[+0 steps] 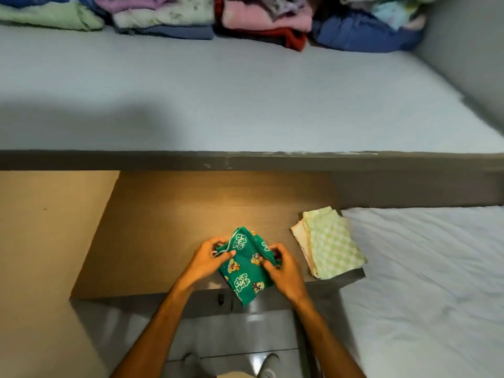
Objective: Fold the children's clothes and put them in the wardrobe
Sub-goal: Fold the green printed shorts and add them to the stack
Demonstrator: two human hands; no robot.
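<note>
A small green children's garment (245, 264) printed with cartoon figures and white lettering lies on a brown wooden top (169, 230), its lower end hanging over the front edge. My left hand (208, 259) pinches its left edge. My right hand (283, 266) grips its right side. A folded light-green checked garment (331, 245) lies to the right on the same top, near its right edge. Stacks of folded clothes (207, 17) in green, purple, pink, red and blue line the back of the upper pale shelf (218, 99).
A grey board edge (245, 160) runs across the view between the upper shelf and the wooden top. A white-sheeted mattress (425, 282) lies to the right. A beige wall (41, 255) stands at the left. Tiled floor and my feet (268, 365) show below.
</note>
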